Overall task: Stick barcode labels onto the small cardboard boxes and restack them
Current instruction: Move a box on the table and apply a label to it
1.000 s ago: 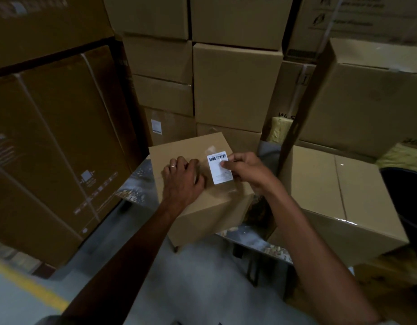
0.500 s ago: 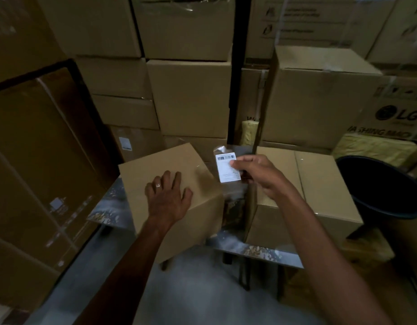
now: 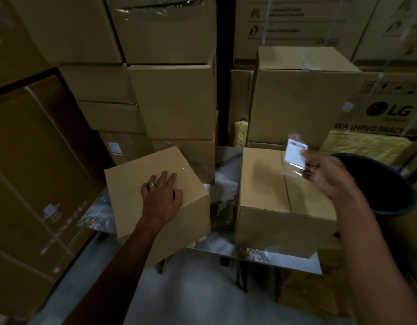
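Note:
A small cardboard box (image 3: 130, 191) sits tilted on the left part of a marble-patterned table (image 3: 222, 184). My left hand (image 3: 161, 195) rests flat on its top with the fingers spread. A second small box (image 3: 268, 195) stands on the table's right side. Above its far right corner my right hand (image 3: 324, 174) pinches a white barcode label (image 3: 295, 157) with a clear film around it. The label is in the air, touching neither box.
Tall stacks of cardboard boxes (image 3: 174, 102) fill the back. A large wrapped carton (image 3: 36, 172) stands on the left. A black bin (image 3: 387, 184) sits at the right, in front of a washing machine carton (image 3: 385, 113). Grey floor (image 3: 195, 299) lies below the table.
My right hand has carried the label from the left box's top away to the right, over the second box. My left hand has flattened on the left box. The camera has turned right.

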Available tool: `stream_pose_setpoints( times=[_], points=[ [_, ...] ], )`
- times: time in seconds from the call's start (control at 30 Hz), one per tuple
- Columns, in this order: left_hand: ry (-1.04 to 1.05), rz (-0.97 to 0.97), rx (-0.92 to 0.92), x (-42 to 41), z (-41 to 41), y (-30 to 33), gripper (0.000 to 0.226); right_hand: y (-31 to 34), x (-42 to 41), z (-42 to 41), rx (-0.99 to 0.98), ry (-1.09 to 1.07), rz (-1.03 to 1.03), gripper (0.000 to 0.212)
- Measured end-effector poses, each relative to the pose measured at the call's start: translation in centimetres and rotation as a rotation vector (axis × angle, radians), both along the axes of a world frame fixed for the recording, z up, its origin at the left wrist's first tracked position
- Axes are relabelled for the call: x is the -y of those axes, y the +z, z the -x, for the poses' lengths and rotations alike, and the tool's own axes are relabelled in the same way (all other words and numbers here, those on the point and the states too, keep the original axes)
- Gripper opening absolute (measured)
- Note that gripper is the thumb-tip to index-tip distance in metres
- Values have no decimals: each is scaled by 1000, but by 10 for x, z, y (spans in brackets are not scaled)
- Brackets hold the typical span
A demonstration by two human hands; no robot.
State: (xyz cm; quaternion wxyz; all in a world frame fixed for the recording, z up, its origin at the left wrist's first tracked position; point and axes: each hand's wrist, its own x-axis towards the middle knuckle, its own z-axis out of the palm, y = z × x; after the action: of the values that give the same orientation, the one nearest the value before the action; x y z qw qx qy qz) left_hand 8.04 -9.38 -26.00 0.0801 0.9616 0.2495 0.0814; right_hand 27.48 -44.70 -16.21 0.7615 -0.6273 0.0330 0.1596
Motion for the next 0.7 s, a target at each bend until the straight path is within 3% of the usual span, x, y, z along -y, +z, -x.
stream_pose_setpoints(
  times=[0.17,0.33,0.5,0.7],
  points=[
    [-45,-2,14,15,-16,2,69,-8,59,-24,-13,-149,-34,8],
    [-12,-45,47,23,-32,1,74,-36,104,-47,-96,-309,-41,5],
    [5,-51,93,27,-37,0,71,-61,128,-62,-189,-371,-104,13],
    [12,-45,145,29,-39,-2,67,-82,137,-75,-244,-392,-198,7]
  ],
)
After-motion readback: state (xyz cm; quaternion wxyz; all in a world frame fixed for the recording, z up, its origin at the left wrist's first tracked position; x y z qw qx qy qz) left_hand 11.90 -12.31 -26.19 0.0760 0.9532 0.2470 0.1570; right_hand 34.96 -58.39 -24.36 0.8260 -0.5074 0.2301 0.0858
